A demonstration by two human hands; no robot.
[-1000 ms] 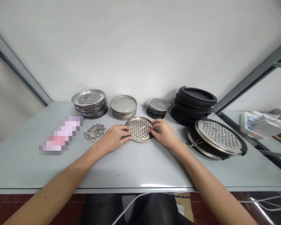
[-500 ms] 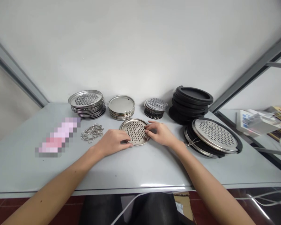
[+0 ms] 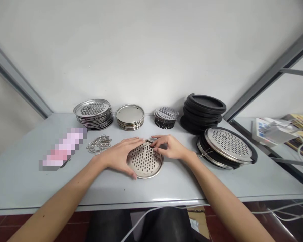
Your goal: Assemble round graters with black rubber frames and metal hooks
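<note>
A round metal plate with a perforated grater surface lies on the grey table in front of me. My left hand wraps round its left edge, thumb at the front and fingers at the back, gripping it. At the plate's upper right, my right hand has its fingers bent and drawn together over the rim; whatever is between the fingertips is too small to make out. Left of my left hand is a loose pile of metal hooks or clips.
Along the wall stand a stack of grater rings, plain metal discs, small perforated discs and black rings. A tied bundle with a perforated top lies right. A pixelated pink item lies left.
The grater plate has moved toward the table's front edge. My left hand has spread from a pinch to a wide hold round its left side. My right hand stays at its upper right.
</note>
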